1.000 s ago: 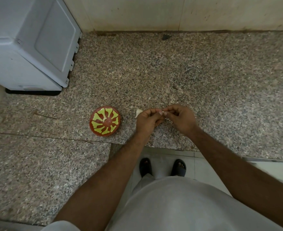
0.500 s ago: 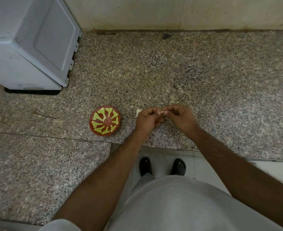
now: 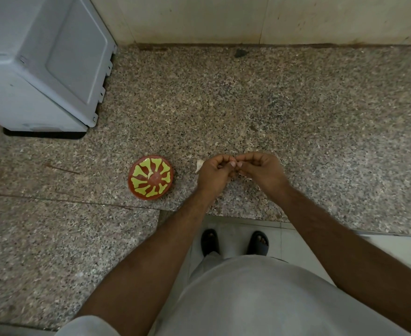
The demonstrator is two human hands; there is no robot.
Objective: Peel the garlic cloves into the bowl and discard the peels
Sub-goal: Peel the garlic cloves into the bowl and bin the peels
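Between both hands (image 3: 238,169), clove hidden.

Speckled granite table (image 3: 272,98), L-shaped, fills most of frame, seam running lower left. Grey-white appliance (image 3: 42,61) on it upper left, black base at front. Red bowl (image 3: 150,176) with yellow pattern left of centre, pale bit inside. White garlic piece (image 3: 199,165) just right of bowl. Dark chip (image 3: 240,53) near back wall, top centre.
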